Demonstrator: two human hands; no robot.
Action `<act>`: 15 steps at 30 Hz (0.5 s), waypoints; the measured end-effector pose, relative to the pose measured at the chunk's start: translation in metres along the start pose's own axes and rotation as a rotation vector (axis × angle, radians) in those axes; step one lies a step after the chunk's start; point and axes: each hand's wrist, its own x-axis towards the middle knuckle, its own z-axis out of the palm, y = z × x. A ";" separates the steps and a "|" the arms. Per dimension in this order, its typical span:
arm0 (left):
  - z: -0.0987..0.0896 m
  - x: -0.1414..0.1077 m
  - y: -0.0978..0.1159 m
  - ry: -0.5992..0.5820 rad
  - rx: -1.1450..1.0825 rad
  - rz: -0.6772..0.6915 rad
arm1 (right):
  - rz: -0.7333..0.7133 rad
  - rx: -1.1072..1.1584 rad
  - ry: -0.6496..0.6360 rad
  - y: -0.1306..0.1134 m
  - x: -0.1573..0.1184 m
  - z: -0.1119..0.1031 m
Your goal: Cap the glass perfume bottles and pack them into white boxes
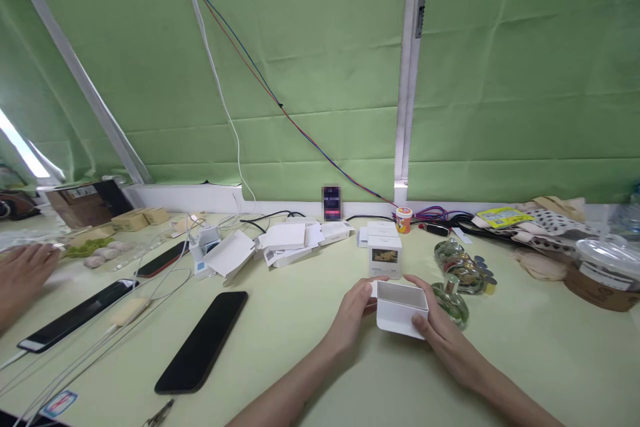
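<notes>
A small white cardboard box (pixel 403 321), its top end open toward me, is held just above the table by both hands. My left hand (pixel 354 312) grips its left side, with the fingertips at a white flap. My right hand (pixel 440 330) clasps the right side, thumb on the front and fingers behind. Directly beyond it stand white boxes (pixel 384 260), the nearest bearing a printed picture. Beside my right hand lies a green-tinted clear glass bottle (pixel 450 303), partly hidden by that hand. Another rounded glass bottle (pixel 460 267) sits behind it.
Unfolded white cartons (pixel 290 240) are piled left of centre. A large black phone (pixel 203 343) lies on the table (pixel 280 327). Cables and a second phone (pixel 77 313) are farther left, near another person's hand (pixel 30 273). At right is a lidded brown tub (pixel 603 277).
</notes>
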 end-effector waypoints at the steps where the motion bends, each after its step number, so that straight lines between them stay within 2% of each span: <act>1: 0.000 0.001 -0.001 -0.005 -0.010 -0.004 | 0.005 0.022 0.004 0.000 0.001 0.001; 5: -0.003 0.001 -0.006 0.013 0.063 0.053 | -0.038 0.082 0.040 0.004 0.004 0.004; 11: 0.004 -0.008 -0.005 0.113 0.308 0.304 | -0.061 0.141 0.100 0.010 0.008 0.012; 15: 0.013 -0.011 -0.007 0.083 0.209 0.268 | -0.057 0.188 0.087 0.008 0.005 0.023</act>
